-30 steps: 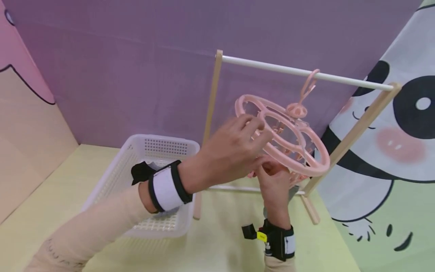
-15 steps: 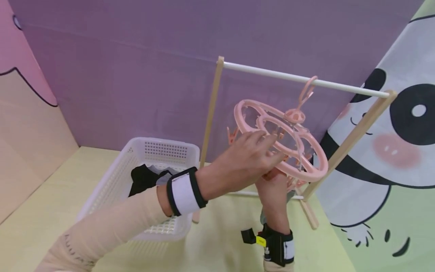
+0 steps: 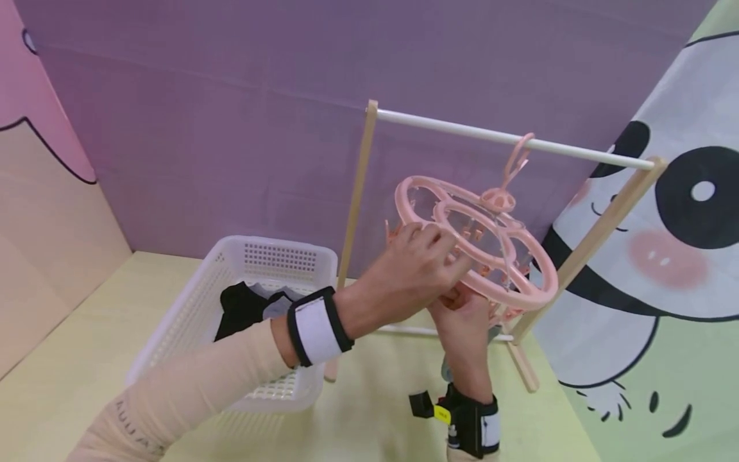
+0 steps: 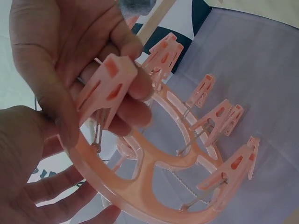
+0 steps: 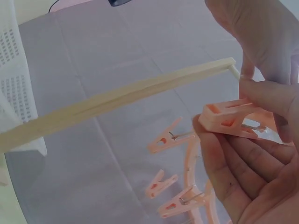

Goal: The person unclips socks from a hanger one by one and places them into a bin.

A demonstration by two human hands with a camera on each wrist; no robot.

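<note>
A pink clip hanger [image 3: 519, 298] hangs tilted from the rail, with several pink clothespins dangling under its ring. My left hand [image 3: 407, 273] grips the near side of the ring, its fingers passing around the rim in the left wrist view. Just below that hand, my right hand [image 3: 464, 327] holds one pink clothespin [image 5: 224, 117], thumb on top and fingers underneath. The same clothespin shows close up in the left wrist view, still tied to the ring by its link. From the head, the left hand partly hides the right fingers and this clothespin.
A white rail [image 3: 450, 122] on wooden posts [image 3: 600, 234] carries the hanger. Left of the rack stands a white perforated basket [image 3: 231, 247] holding dark and grey cloth [image 3: 242, 308]. A purple backdrop [image 3: 231, 115] stands behind, and a panda-print sheet [image 3: 675, 269] is at the right.
My left hand's fingers have come down from above the ring onto its near rim, and that forearm has shifted right. My right hand stays low by the ring. The head view has tilted slightly.
</note>
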